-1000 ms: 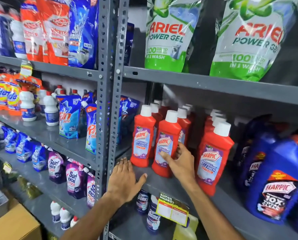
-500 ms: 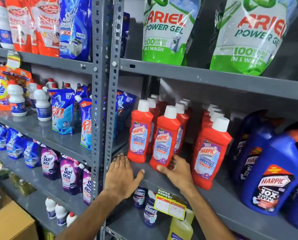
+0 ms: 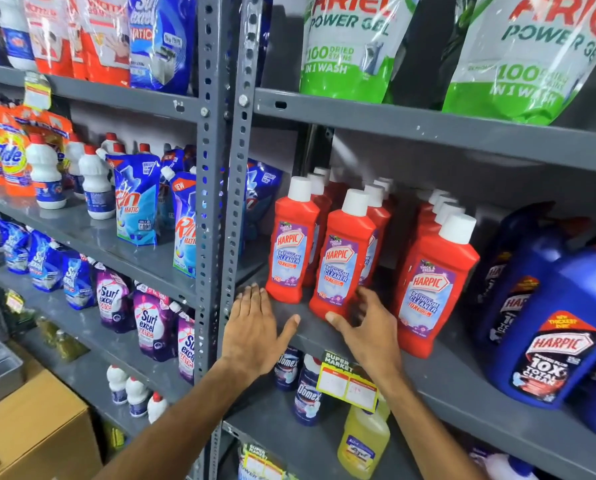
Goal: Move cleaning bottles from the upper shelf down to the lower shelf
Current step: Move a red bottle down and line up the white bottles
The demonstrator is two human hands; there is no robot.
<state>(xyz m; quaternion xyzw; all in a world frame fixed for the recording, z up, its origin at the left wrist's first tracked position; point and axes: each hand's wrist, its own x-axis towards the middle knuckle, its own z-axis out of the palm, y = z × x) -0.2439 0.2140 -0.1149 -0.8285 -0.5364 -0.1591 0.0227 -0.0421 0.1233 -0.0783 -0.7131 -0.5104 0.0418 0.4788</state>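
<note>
Red Harpic bathroom-cleaner bottles with white caps stand in rows on the grey upper shelf point(image 3: 462, 386). My right hand point(image 3: 367, 329) cups the base of the middle front red bottle point(image 3: 341, 265), thumb at its front and fingers along its right side. The bottle stands upright on the shelf. Another red bottle point(image 3: 291, 251) stands to its left and a third point(image 3: 431, 285) to its right. My left hand point(image 3: 251, 336) lies flat and open on the shelf's front edge, holding nothing. The lower shelf point(image 3: 282, 445) runs below, partly hidden by my arms.
Dark Domex bottles point(image 3: 307, 393) and a yellow bottle point(image 3: 364, 441) stand on the lower shelf, behind a hanging price tag point(image 3: 348, 382). Blue Harpic jugs point(image 3: 546, 327) fill the right. A perforated post point(image 3: 220, 202) rises at left, green Ariel pouches point(image 3: 352, 46) hang above, and a cardboard box point(image 3: 36, 427) sits at bottom left.
My right hand has slid from the middle of the red bottle down to its base. My left hand has stayed on the shelf edge. The view has shifted slightly.
</note>
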